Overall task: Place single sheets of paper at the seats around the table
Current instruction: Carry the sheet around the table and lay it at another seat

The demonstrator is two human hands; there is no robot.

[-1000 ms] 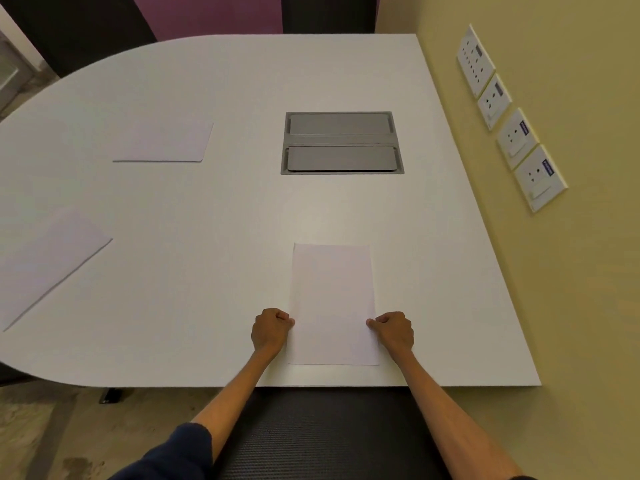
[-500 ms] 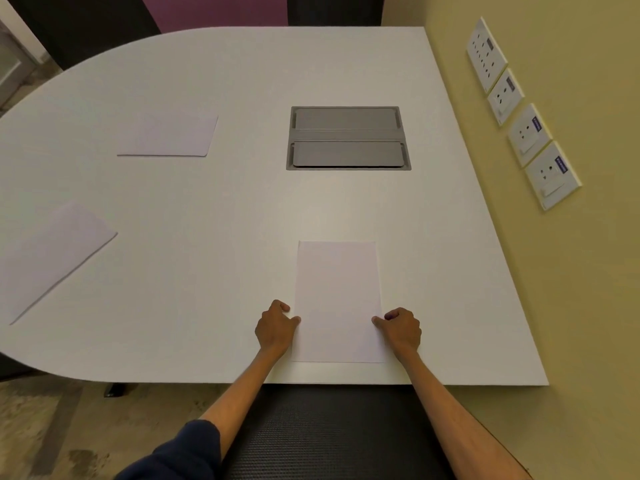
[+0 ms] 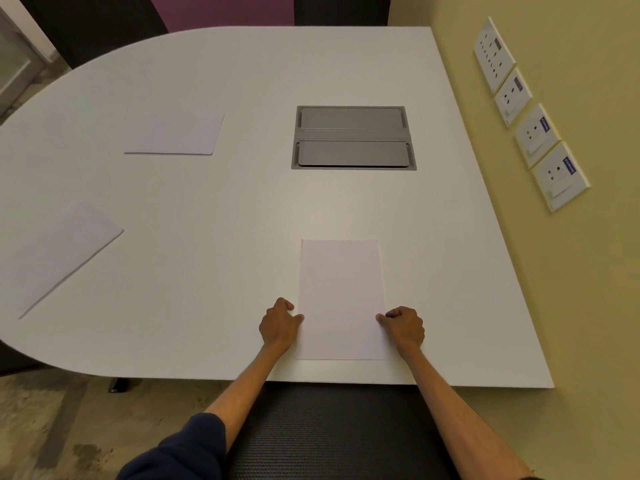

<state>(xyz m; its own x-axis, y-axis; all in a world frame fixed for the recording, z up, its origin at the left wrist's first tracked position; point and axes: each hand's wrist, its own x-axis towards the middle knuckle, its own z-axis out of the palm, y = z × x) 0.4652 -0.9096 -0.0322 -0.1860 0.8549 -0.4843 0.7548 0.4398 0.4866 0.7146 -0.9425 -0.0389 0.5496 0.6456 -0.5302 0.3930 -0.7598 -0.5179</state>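
Observation:
A white sheet of paper (image 3: 341,292) lies flat and lengthwise on the white table (image 3: 214,258), close to the near edge in front of me. My left hand (image 3: 278,327) is at the sheet's left edge, fingers curled, thumb tip on the edge. My right hand (image 3: 403,329) mirrors it at the right edge, fingers curled and thumb on the paper. A second sheet (image 3: 175,131) lies at the far left. A third sheet (image 3: 57,251) lies angled at the left rim.
A grey cable hatch (image 3: 353,136) is set into the table beyond the sheet. Wall sockets (image 3: 533,133) line the yellow wall on the right. A black chair back (image 3: 329,431) stands between my arms, below the table edge.
The sheet stays where it was near the table edge. Both hands have shifted slightly forward along its side edges, and the view has tilted a little.

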